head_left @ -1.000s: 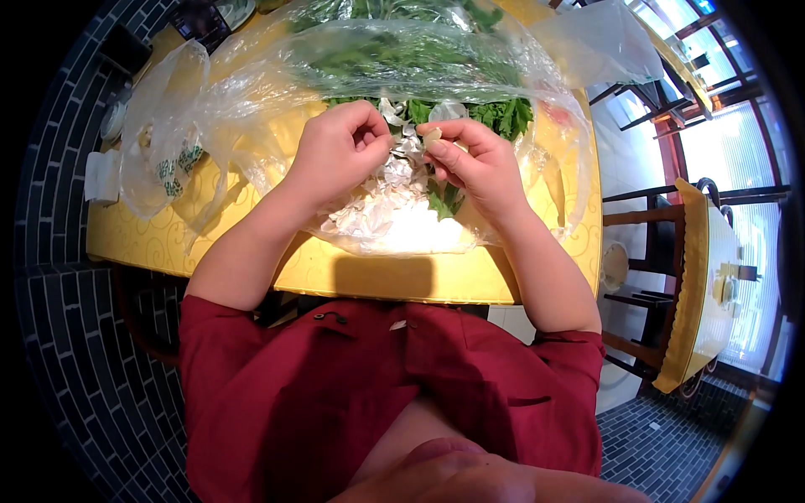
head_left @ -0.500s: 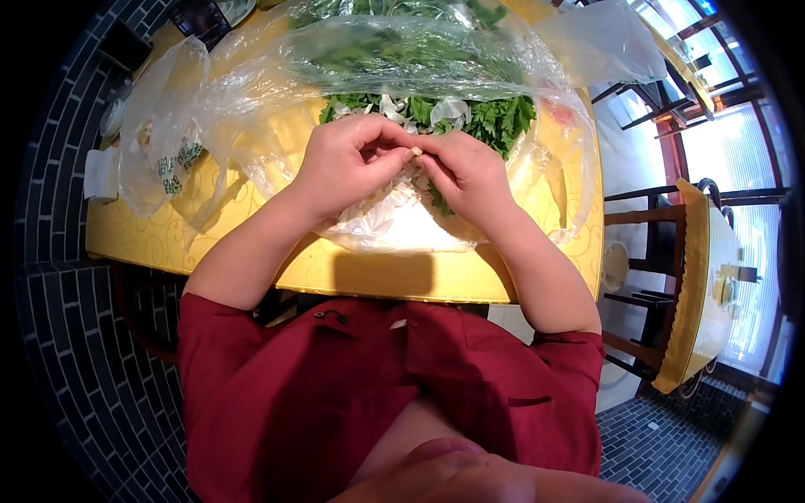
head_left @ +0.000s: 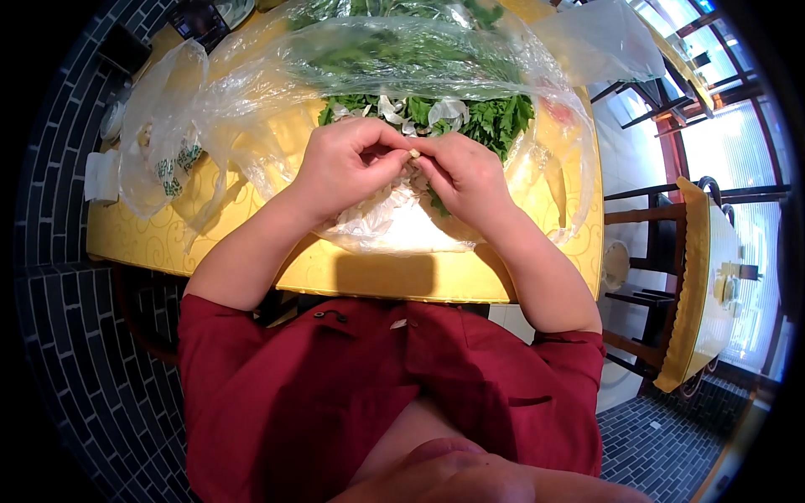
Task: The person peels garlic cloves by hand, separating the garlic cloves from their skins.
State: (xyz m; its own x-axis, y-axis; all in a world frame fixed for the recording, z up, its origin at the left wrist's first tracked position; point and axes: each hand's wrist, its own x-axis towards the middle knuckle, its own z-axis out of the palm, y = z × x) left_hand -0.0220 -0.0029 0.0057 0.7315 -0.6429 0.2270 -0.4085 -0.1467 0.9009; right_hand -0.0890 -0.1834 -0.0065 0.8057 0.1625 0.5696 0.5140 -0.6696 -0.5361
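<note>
Over the near part of the table, my left hand (head_left: 350, 166) and my right hand (head_left: 466, 174) meet at the fingertips. Between them a small pale garlic clove (head_left: 414, 154) is pinched from both sides; the fingers partly cover it. Below the hands lies a heap of white papery garlic skins (head_left: 369, 222) on clear plastic. Just beyond the fingers are leafy green herbs (head_left: 503, 121), with a few loose skins (head_left: 449, 111) on top.
A large clear plastic bag (head_left: 394, 63) covers more greens on the yellow tablecloth (head_left: 142, 230). Another bag with green print (head_left: 163, 172) lies left, near a white box (head_left: 101, 176). A dark-screened device (head_left: 199, 23) stands at the back left. To the right is another table (head_left: 700, 285).
Both hands stay in the same place, with the clove still pinched between them. Only a very slight shift of the fingers shows.
</note>
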